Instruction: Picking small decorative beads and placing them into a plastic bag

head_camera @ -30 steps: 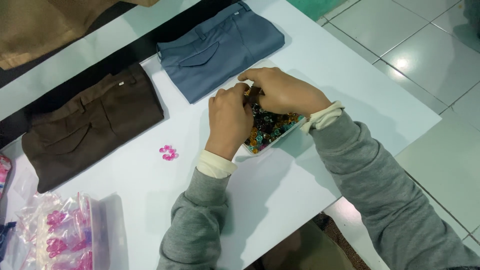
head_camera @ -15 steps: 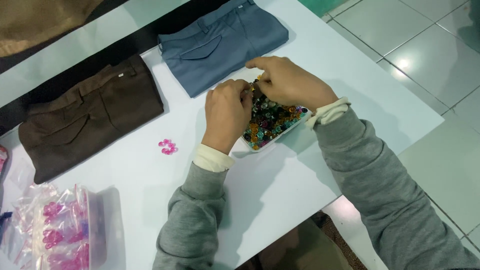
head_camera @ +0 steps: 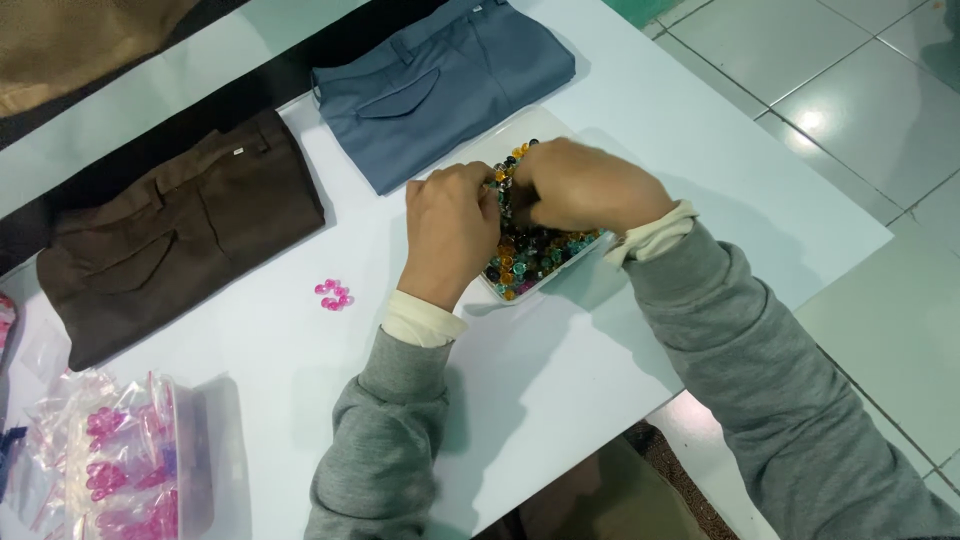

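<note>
Seen from the head camera, a person in a grey sweatshirt works both hands over a shallow white tray (head_camera: 500, 292) of mixed coloured beads (head_camera: 530, 252) set right of centre on a white table (head_camera: 560, 400): the left hand (head_camera: 452, 228) rests on the tray's left side with fingers curled down into the beads, the right hand (head_camera: 585, 185) arches over the far side, fingertips pinched together among them, though what either hand actually grips is hidden beneath the knuckles. The beads look small, hard, glossy and light, likely to slip and roll, so best taken singly between thumb and fingertip, the tray itself by its rim. To the left on the bare tabletop lies a small cluster of pink beads (head_camera: 333, 295); at the near left corner, clear bags of pink beads (head_camera: 115, 470). Along the far edge lie folded brown trousers (head_camera: 170, 235) and folded blue-grey trousers (head_camera: 440, 85)
</note>
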